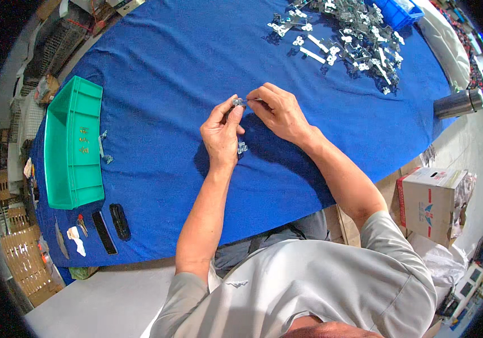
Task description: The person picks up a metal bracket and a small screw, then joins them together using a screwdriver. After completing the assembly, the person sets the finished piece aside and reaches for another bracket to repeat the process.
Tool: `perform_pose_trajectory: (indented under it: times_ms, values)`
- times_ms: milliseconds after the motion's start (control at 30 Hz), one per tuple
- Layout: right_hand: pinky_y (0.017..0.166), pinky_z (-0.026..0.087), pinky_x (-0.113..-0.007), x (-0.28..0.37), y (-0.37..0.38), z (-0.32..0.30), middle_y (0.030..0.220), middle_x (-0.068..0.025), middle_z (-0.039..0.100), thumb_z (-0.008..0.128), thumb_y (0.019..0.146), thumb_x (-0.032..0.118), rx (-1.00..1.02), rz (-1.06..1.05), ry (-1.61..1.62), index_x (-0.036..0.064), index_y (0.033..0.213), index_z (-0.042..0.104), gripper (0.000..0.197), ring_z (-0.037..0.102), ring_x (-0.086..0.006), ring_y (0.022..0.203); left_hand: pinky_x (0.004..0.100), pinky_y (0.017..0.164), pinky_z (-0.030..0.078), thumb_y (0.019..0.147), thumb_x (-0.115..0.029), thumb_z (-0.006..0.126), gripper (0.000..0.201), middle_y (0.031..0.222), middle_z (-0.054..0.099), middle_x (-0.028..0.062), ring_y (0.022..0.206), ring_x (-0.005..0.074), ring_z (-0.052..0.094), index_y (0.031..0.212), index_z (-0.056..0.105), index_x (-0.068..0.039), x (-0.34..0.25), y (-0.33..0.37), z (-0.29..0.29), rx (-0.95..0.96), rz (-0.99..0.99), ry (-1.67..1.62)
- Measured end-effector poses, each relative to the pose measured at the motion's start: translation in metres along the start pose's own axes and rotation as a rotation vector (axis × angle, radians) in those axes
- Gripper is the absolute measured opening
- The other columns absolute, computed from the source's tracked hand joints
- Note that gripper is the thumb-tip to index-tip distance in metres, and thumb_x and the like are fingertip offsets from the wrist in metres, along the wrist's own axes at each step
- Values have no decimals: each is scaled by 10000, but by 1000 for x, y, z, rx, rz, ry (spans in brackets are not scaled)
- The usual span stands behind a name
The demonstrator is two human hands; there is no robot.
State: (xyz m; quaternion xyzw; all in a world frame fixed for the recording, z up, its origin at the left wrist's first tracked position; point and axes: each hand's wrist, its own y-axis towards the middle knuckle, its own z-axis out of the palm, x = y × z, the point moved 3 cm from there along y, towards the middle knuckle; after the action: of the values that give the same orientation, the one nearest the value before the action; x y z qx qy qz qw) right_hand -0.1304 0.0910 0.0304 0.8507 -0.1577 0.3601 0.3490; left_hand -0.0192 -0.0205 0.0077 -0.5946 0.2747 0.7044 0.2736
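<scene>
My left hand point(222, 130) is closed around a small metal bracket point(239, 102). One end of it shows between thumb and forefinger. A similar silvery end point(242, 148) comes out below the palm; whether it is the same piece, I cannot tell. Just to the right, my right hand point(278, 111) pinches at something thin beside the bracket, too small to name. Fingers hide most of what lies between the two hands. Both hands are above the blue cloth point(179, 73).
A heap of metal brackets point(360, 42) lies far right, before a blue bin point(399, 12). On the left stands a green tray point(86, 180) with small brass-coloured pieces, a loose bracket point(105, 147) beside it. A phone point(105, 232), black case point(120, 222), steel flask point(460, 103) and carton point(430, 203) are around.
</scene>
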Motion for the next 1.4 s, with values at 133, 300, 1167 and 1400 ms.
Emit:
perform_pose_trajectory:
  times_ms: [133,300,1167,1400]
  values:
    - [605,498,-425,-3,-2,1,829,-137,610,631,861,88,-8,-15,-65,49,942,615,91,627,-337,711,181,535,487,917,-52,652,257,1101,676,99,819,94,641,1161,667,28,-2,-3,7,-5,39,-2]
    - [609,499,-375,-8,-2,6,797,-152,618,686,851,75,-4,49,-20,12,926,595,133,646,-288,704,228,626,569,895,-29,671,211,1074,678,107,834,118,652,1096,694,33,-1,-1,3,-51,2,-61]
    - [612,494,-466,-9,-4,8,802,-157,653,640,883,195,90,37,-128,37,906,577,172,650,-362,740,192,552,494,867,-26,708,198,1018,703,76,704,65,597,1063,715,4,4,-1,2,-49,-73,-72]
    - [579,470,-440,-7,-3,8,740,-162,620,636,913,206,62,78,-127,27,847,586,197,627,-351,678,198,557,506,867,-24,708,196,1041,698,79,752,79,615,1061,718,-3,4,-1,0,-38,-48,-69]
